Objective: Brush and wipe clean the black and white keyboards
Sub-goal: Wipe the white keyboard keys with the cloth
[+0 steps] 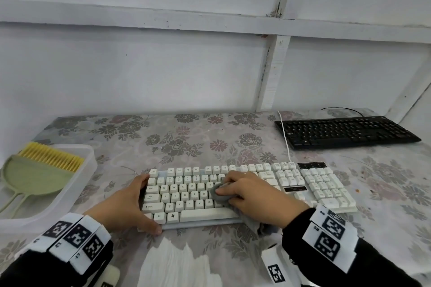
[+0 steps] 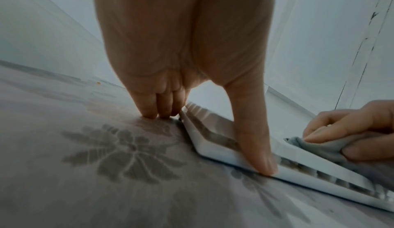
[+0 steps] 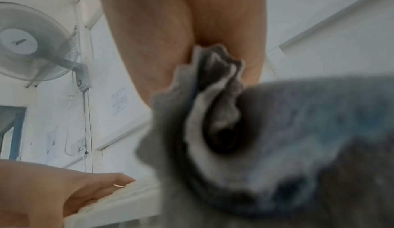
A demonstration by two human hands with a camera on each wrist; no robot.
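The white keyboard (image 1: 186, 193) lies near the front of the floral table. My left hand (image 1: 140, 202) holds its left end, thumb along the front edge (image 2: 260, 160) and fingers (image 2: 157, 106) curled down at the far-left side. My right hand (image 1: 245, 193) grips a bunched grey cloth (image 1: 219, 194) and presses it on the middle letter keys. In the right wrist view the cloth (image 3: 277, 130) fills most of the picture. The black keyboard (image 1: 345, 131) sits untouched at the back right.
A clear plastic bin (image 1: 88, 158) at the left holds a green dustpan (image 1: 35, 177) and a yellow-bristled brush (image 1: 51, 156). The white cable (image 1: 285, 137) runs back past the black keyboard. A white wall stands close behind the table. White paper (image 1: 177, 263) lies at the front edge.
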